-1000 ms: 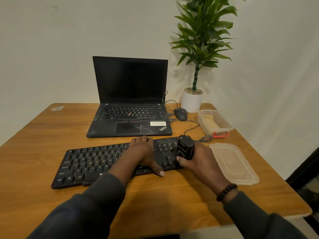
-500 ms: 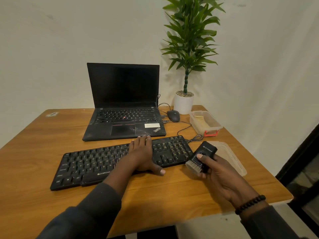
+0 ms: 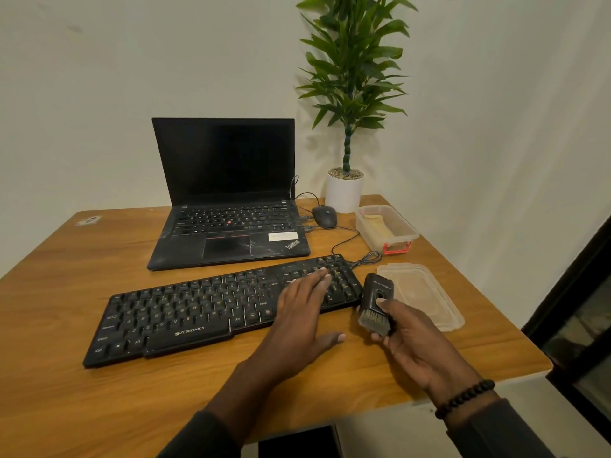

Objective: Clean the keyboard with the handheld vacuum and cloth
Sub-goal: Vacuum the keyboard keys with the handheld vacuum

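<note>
Wooden and warm-toned, the bench [image 3: 99, 375] stands against a pale wall and carries everything in view. Nearest the camera, two dark sleeves reach forward. The left hand [image 3: 302, 314] lies flat and spread, palm down, on the right part of the black keyboard [image 3: 185, 319]; its fingers rest on the keys and its thumb reaches off the front edge onto the wood. It grips nothing. Just to its right, the right hand [image 3: 416, 342], with a beaded bracelet [image 3: 464, 398] at the wrist, is closed around a small black handheld vacuum [image 3: 377, 302]. The thumb presses on the vacuum's upper face, and the other fingers curl underneath. The vacuum's grey brush end points down and toward the person, clear of the keys, just off the right end of the keyboard.

Directly beyond the right hand, a clear plastic lid [image 3: 426, 299] lies flat on the bench. Farther back on the same side is an open clear container [image 3: 386, 226] with a red latch, holding something pale, perhaps the cloth, though that cannot be told. The keyboard's cable runs from its far right corner toward the back. Beyond the left hand stands an open laptop [image 3: 224, 193] with a dark screen. To its right sits a black mouse [image 3: 325, 216], and behind it a green plant in a white pot [image 3: 344, 193] stands at the bench's far corner.
</note>
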